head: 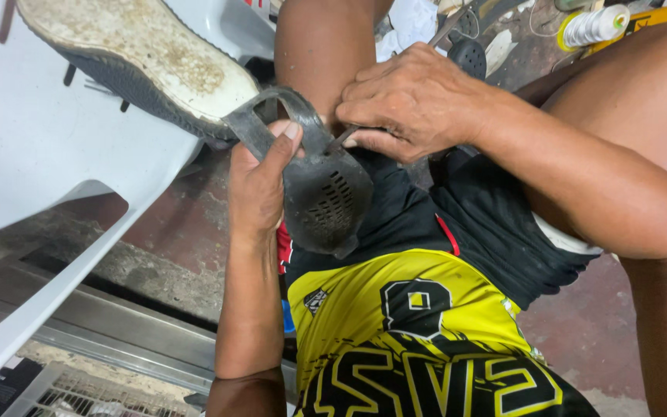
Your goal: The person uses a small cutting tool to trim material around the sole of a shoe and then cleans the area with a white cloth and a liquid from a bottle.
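My left hand grips a dark grey rubber shoe with small vent slots, thumb pressed on its strap, holding it against my lap. My right hand is closed around a thin metal tool whose tip goes into the shoe near the strap. Both hands meet over the shoe between my knees.
A worn grey shoe with a dirty pale sole lies on a white plastic chair at the left. A spool of white thread and scraps sit on the floor at the top right. A metal rail runs along the lower left.
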